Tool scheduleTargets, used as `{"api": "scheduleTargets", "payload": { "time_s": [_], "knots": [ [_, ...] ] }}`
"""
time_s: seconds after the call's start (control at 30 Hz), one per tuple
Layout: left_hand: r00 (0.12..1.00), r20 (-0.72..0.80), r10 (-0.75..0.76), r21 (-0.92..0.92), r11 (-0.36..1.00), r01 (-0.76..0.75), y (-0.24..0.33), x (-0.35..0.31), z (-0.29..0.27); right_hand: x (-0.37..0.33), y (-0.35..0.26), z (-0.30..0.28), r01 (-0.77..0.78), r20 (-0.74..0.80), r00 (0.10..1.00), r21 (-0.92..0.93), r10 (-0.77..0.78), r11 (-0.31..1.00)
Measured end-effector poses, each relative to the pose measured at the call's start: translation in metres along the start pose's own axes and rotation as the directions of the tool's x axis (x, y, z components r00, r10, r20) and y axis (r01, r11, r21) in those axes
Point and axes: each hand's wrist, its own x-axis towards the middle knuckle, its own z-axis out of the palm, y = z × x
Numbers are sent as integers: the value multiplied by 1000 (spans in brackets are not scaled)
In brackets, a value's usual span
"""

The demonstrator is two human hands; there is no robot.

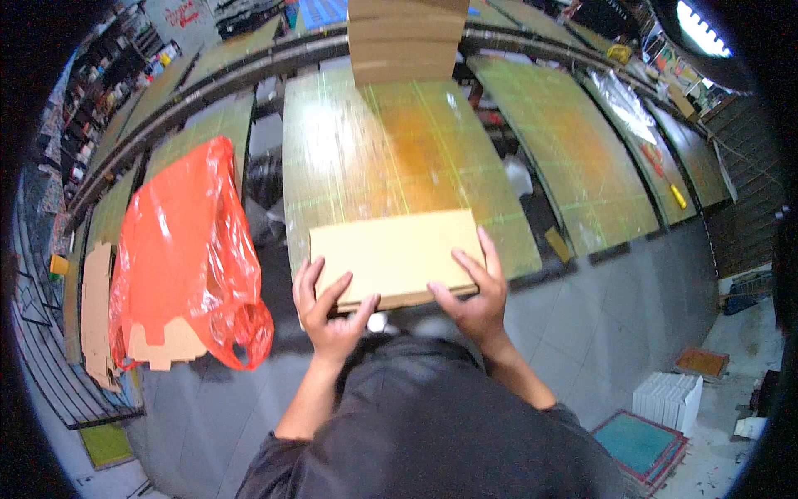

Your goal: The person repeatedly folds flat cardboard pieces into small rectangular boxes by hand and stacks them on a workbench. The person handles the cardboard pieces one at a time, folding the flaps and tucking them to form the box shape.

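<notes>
A flat tan cardboard box [395, 254] lies at the near edge of the middle board [332, 158], its long side facing me. My left hand [328, 309] grips its near left corner, fingers over the left end and thumb at the front edge. At the near right corner my right hand [475, 293] does the same, with two fingers along the right end. The underside of the box is hidden.
To the left, a red plastic bag [179, 241] holds flat cardboard. A tall cardboard box [406, 41] stands at the board's far end. Another board [573, 158] runs alongside on the right, beyond a dark gap. A yellow-handled tool [677, 196] lies farther right.
</notes>
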Motion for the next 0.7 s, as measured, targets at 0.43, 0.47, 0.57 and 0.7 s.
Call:
{"api": "scheduleTargets", "payload": {
  "time_s": [0.43,0.47,0.57,0.7],
  "knots": [
    [979,77,-187,-127,972,196,8,-7,-1,-2,4,-1,86,38,996,18,-86,996],
    [988,77,-134,-72,988,140,7,-6,-3,-2,5,0,86,40,995,27,-87,996],
    [997,68,-49,-61,997,53,7,0,-7,4,-7,-9,167,83,982,47,-170,985],
    [999,34,-40,-45,998,41,4,-4,-3,2,-3,-5,137,59,989,8,-137,991]
  ]
}}
